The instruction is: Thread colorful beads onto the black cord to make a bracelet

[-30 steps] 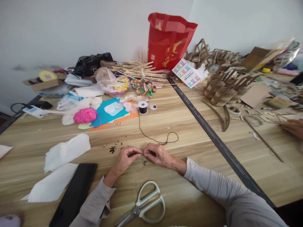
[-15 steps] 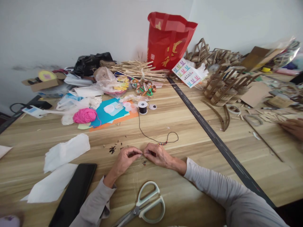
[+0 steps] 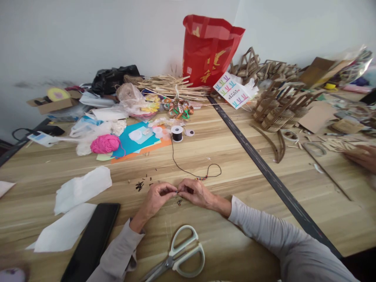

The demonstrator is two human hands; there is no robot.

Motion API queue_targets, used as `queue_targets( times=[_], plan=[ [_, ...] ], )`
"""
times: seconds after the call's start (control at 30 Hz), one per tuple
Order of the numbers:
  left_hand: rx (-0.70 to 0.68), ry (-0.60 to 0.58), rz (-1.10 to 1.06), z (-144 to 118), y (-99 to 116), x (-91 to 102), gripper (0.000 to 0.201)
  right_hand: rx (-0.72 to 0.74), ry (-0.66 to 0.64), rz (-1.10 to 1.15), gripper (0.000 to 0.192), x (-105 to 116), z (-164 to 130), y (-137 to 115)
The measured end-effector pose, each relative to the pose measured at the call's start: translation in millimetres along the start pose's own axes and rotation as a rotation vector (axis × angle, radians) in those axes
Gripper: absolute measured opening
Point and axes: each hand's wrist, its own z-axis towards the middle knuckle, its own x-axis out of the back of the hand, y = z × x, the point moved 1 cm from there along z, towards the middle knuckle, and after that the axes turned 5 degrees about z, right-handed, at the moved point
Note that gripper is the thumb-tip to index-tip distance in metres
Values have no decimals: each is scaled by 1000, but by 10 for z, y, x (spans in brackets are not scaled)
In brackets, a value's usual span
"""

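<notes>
My left hand (image 3: 157, 196) and my right hand (image 3: 196, 192) meet fingertip to fingertip low over the wooden table (image 3: 223, 145), pinching the end of a thin black cord (image 3: 180, 166). The cord runs from my right hand through a small loop with several coloured beads (image 3: 202, 178) and back to a black thread spool (image 3: 177, 133). A few tiny beads (image 3: 178, 202) lie just below my fingers. Small dark bits (image 3: 140, 185) are scattered to the left of my left hand.
White-handled scissors (image 3: 179, 256) lie near the front edge, with a black phone (image 3: 92, 243) and white tissue sheets (image 3: 82, 188) to the left. Pink yarn (image 3: 105, 143), coloured paper, a red bag (image 3: 209, 49) and cardboard models (image 3: 279, 105) crowd the back. Another person's hand (image 3: 362, 156) rests far right.
Almost nothing differs; my fingertips stay pinched together on the cord, and the other person's hand at the far right has shifted slightly.
</notes>
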Motion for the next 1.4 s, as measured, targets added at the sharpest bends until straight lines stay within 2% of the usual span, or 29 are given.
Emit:
queue_targets(
  times=[0.3,0.57,0.67,0.97,1.23,1.4],
  plan=[
    [31,32,-39,11,-18,-7,9,2,0,43,8,-2,3,-7],
    [-2,8,57,10,65,9,10,128,-9,-56,5,14,8,-26],
    [-18,0,100,6,55,14,13,132,-5,-87,0,19,4,-49],
    [-27,-47,57,7,-29,30,16,113,108,-137,24,21,0,-98],
    [-34,-29,35,4,10,18,14,51,-23,-6,8,19,-7,-75],
    [-45,-28,52,1,22,17,14,54,-3,-14,9,15,-6,-54]
  ],
)
